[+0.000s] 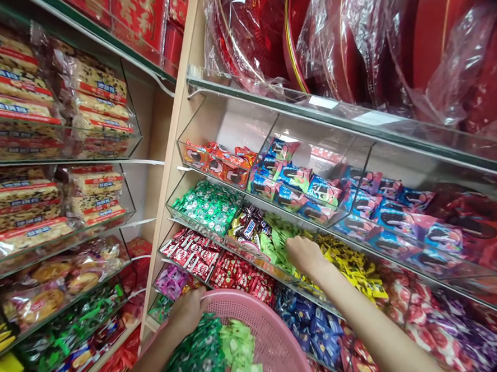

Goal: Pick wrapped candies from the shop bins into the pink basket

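My right hand point(305, 256) reaches into a clear shelf bin of light green wrapped candies point(277, 241), with its fingers closed down among them; what they hold is hidden. My left hand point(187, 312) grips the rim of a pink plastic basket point(283, 345) held low in front of the shelves. In the basket lie dark green wrapped candies point(198, 354) and a small pile of light green ones point(242, 351).
Tiered clear bins hold green candies point(208, 205), red wafer packs point(191, 254), yellow candies point(353, 265) and blue cookie packs point(393, 217). Left shelves carry nougat bars point(30, 105). Red wrapped trays point(350, 40) sit on top.
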Tool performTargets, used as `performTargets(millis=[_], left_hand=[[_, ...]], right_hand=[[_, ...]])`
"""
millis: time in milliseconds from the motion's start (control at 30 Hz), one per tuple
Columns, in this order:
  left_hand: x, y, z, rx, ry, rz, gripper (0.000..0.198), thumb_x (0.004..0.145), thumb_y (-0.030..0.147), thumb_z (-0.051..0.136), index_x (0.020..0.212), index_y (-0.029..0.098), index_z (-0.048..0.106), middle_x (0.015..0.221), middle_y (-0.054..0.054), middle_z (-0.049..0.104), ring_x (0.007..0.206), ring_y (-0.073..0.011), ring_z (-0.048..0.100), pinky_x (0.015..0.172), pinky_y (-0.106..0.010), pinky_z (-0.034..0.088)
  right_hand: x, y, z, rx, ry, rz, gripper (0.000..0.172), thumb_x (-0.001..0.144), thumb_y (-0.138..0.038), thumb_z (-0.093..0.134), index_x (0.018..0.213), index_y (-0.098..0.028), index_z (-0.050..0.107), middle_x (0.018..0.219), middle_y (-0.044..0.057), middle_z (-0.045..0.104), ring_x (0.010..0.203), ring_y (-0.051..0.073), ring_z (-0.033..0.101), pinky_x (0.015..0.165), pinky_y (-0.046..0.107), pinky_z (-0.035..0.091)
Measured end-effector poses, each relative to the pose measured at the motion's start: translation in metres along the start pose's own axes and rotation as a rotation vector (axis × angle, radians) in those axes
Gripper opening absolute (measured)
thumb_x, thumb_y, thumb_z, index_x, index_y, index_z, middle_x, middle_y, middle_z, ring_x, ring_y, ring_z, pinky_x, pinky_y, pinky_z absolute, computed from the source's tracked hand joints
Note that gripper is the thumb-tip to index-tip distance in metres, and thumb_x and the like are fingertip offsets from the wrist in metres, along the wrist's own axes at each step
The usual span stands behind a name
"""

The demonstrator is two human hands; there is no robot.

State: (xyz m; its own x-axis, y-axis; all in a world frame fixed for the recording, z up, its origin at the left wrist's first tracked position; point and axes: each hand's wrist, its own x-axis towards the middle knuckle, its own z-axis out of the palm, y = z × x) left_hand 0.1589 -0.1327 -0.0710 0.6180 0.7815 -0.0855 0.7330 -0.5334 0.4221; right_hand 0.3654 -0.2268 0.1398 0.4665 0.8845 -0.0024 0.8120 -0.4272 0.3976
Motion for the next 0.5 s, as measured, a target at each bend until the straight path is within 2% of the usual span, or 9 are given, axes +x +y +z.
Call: performTargets(millis=[100, 200, 367, 500], left_hand=[[0.001, 0.001, 0.002, 0.017, 0.002, 0.006, 0.031, 0.091, 0.032, 0.032, 0.101, 0.018, 0.057, 0.098, -0.009, 0.068, 0.094, -0.0250, 0.063, 0.072, -0.031, 0.044], [0.001, -0.001, 0.004, -0.006, -0.020, -0.015, 0.030, 0.091, 0.032, 0.033, 0.103, 0.018, 0.057, 0.098, -0.009, 0.068, 0.094, -0.0243, 0.063, 0.072, -0.030, 0.043], [0.002, -0.006, 0.003, -0.041, -0.020, -0.043, 0.032, 0.091, 0.032, 0.033, 0.107, 0.019, 0.057, 0.099, -0.010, 0.068, 0.095, -0.0251, 0.063, 0.072, -0.030, 0.043], [-0.001, -0.006, -0.001, -0.047, -0.017, -0.054, 0.032, 0.091, 0.034, 0.033, 0.109, 0.020, 0.056, 0.100, -0.008, 0.068, 0.097, -0.0240, 0.062, 0.073, -0.029, 0.042]], right_hand=[[0.006, 0.002, -0.005, 0.041, 0.014, 0.025, 0.028, 0.085, -0.022, 0.048, 0.104, -0.009, 0.064, 0.105, 0.021, 0.064, 0.098, 0.028, 0.062, 0.074, 0.031, 0.047], [0.012, 0.003, -0.007, 0.117, -0.040, 0.025, 0.029, 0.083, -0.027, 0.052, 0.102, -0.009, 0.064, 0.104, 0.020, 0.064, 0.095, 0.027, 0.063, 0.071, 0.028, 0.047], [0.017, 0.000, -0.002, 0.146, -0.116, 0.018, 0.019, 0.076, -0.019, 0.060, 0.094, -0.013, 0.066, 0.095, 0.016, 0.067, 0.088, 0.024, 0.065, 0.064, 0.024, 0.047], [0.017, -0.001, 0.003, 0.141, -0.110, 0.012, 0.024, 0.074, -0.019, 0.062, 0.098, -0.013, 0.064, 0.105, 0.017, 0.064, 0.094, 0.025, 0.063, 0.067, 0.025, 0.047]])
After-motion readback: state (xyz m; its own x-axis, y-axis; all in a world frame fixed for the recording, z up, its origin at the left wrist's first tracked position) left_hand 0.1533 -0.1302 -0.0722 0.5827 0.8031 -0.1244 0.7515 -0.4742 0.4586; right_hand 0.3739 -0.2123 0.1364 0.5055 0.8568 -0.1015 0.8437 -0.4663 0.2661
